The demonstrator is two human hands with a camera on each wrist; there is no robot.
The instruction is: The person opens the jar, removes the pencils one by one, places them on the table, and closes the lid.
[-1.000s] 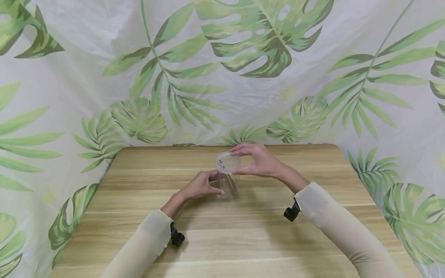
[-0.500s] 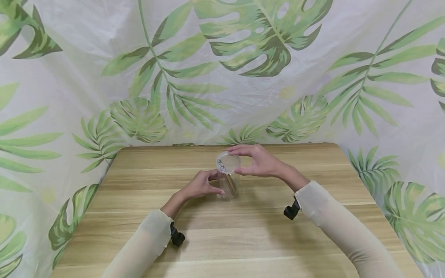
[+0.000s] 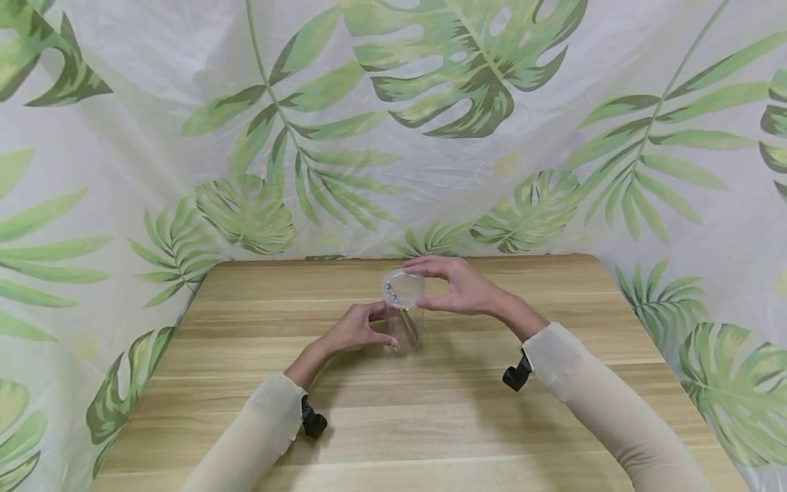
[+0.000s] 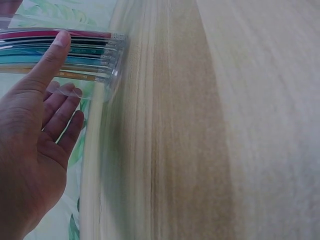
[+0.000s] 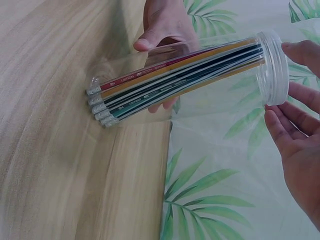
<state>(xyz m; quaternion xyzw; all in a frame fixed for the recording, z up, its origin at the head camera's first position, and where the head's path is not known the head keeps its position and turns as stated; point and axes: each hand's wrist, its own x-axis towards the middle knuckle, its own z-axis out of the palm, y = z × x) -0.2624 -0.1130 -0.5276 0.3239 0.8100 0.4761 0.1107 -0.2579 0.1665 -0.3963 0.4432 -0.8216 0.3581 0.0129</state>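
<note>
A tall clear jar (image 3: 399,336) stands upright near the table's far edge, a round translucent lid (image 3: 407,288) on its top. Several pencils (image 5: 170,80) lean inside it in red, yellow, dark and green tones, as the right wrist view shows. My left hand (image 3: 352,329) holds the jar low on its left side; in the left wrist view the thumb lies across the near wall with the other fingers behind. With thumb and fingers spread across the rim, my right hand (image 3: 464,287) grips the lid from the right.
The wood-grain table (image 3: 393,424) spreads out in front of and beside the jar. Behind it hangs a pale cloth (image 3: 443,171) printed with green leaves. Black wrist cameras (image 3: 313,418) sit below both sleeves.
My right thumb has slid slightly to the right along the lid's rim, and the fingertips have shifted a little left. Jar and left hand have stayed in place.
</note>
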